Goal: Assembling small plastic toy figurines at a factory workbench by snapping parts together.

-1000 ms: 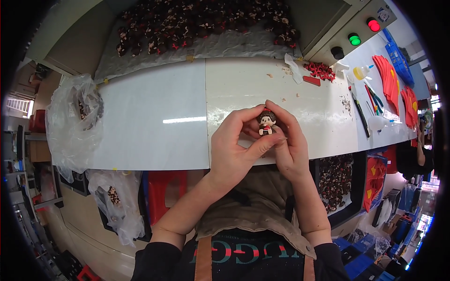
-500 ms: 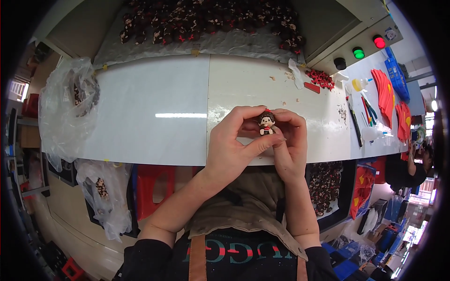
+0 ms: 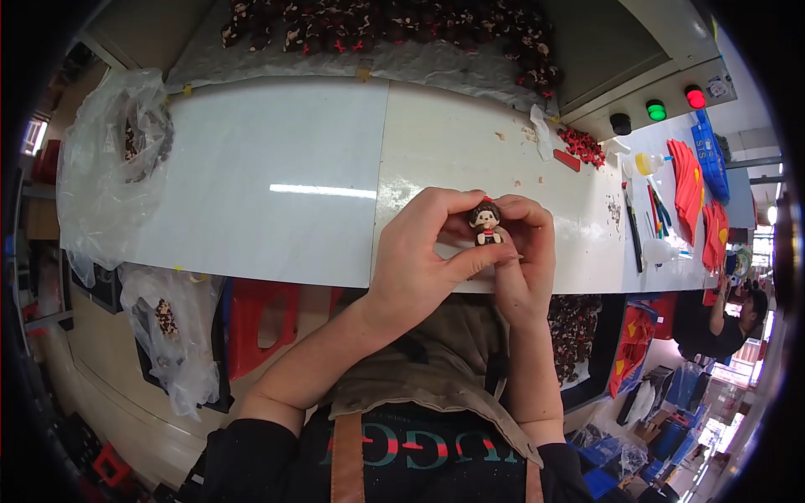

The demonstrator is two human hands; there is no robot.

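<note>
Between both hands, over the near edge of the white table (image 3: pixel 277 151), I hold a small figurine (image 3: pixel 486 222) upright. It has dark brown hair, a pale face, a bit of red on top of its head, a red band across its body and pale feet. My left hand (image 3: pixel 423 243) closes on it from the left, with fingertips at its head and the thumb across its base. From the other side, my right hand (image 3: pixel 528 251) curls round it, its thumb beneath the base. Parts of the fingers behind the figurine are hidden.
Many dark figurines (image 3: pixel 402 33) lie on a lined surface at the back. Small red pieces (image 3: pixel 583 147) and a red strip (image 3: pixel 567 160) sit at the right, near tools (image 3: pixel 658 210) and a squeeze bottle (image 3: pixel 646 163). A plastic bag (image 3: pixel 109 193) covers the left end. Another person (image 3: pixel 713 327) is far right.
The view has shifted and tilted slightly. My hands keep the same grip on the figurine, which seems turned a little. The person at far right has moved an arm.
</note>
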